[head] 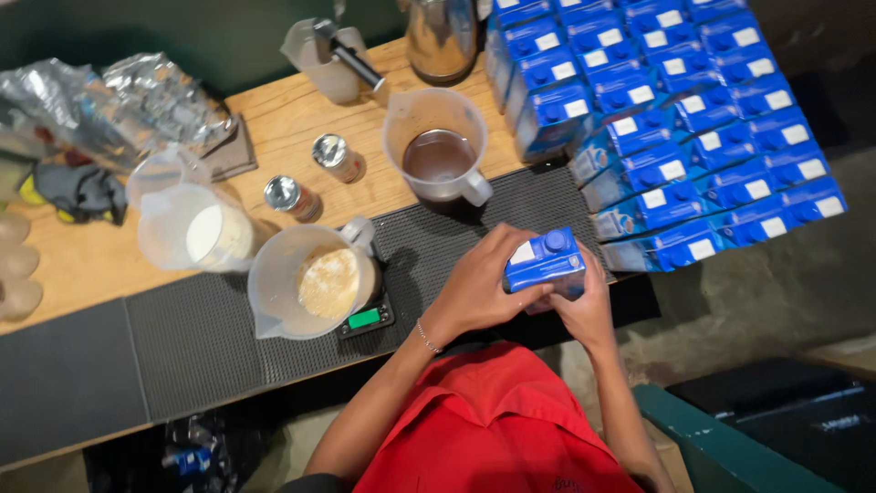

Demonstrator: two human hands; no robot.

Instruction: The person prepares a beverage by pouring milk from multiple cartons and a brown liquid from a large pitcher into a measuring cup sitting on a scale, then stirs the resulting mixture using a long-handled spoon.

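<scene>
**Both hands on a blue carton at the worktop's edge**

Near the frame's centre, just right of it, both hands are holding one small blue carton [546,263] above the near edge of the dark ribbed mat [210,338]. The left hand [474,288] is wrapping its side, fingers closed snugly round it, seemingly to steady it; the right hand [584,306] is cupping it from below and behind, its grip closed on the same carton, so the blue cap is staying upward and free. The carton is being kept clear of the jugs.

At upper right, a stack of matching cartons [675,128] is lying within easy reach. Left of the hands, a jug [315,278] of pale powder is sitting on a small scale [367,318], presumably for weighing. Further up, a jug of dark liquid [438,151] is standing on the worktop [292,119], and at left a jug with white contents [196,224] is resting beside two small tins [315,173]. Crumpled foil bags [109,105] are lying at upper left.
</scene>
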